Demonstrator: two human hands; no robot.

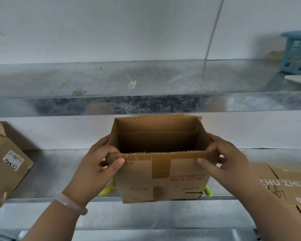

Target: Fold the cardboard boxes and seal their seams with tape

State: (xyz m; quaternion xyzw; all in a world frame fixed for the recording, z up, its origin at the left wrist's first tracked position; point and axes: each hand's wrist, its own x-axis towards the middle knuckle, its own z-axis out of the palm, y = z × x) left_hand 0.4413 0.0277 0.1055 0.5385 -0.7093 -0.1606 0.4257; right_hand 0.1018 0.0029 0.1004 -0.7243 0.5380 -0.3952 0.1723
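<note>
A brown cardboard box (161,178) with red print and old tape marks is held upright above the front edge of a metal table, its top open toward me. My left hand (96,164) grips its near left corner, thumb on the front face and fingers over the rim. My right hand (226,160) grips the near right corner the same way. The inside of the box looks bare. A yellow tape roll (108,188) shows partly behind the box's lower left, and a green-yellow stick (208,191) pokes out at its lower right.
The metal table (59,171) runs left to right below a metal shelf (146,80). A labelled cardboard box (7,167) sits at the left, flat printed cardboard (288,185) at the right. On the shelf's right end stands a blue basket (297,53).
</note>
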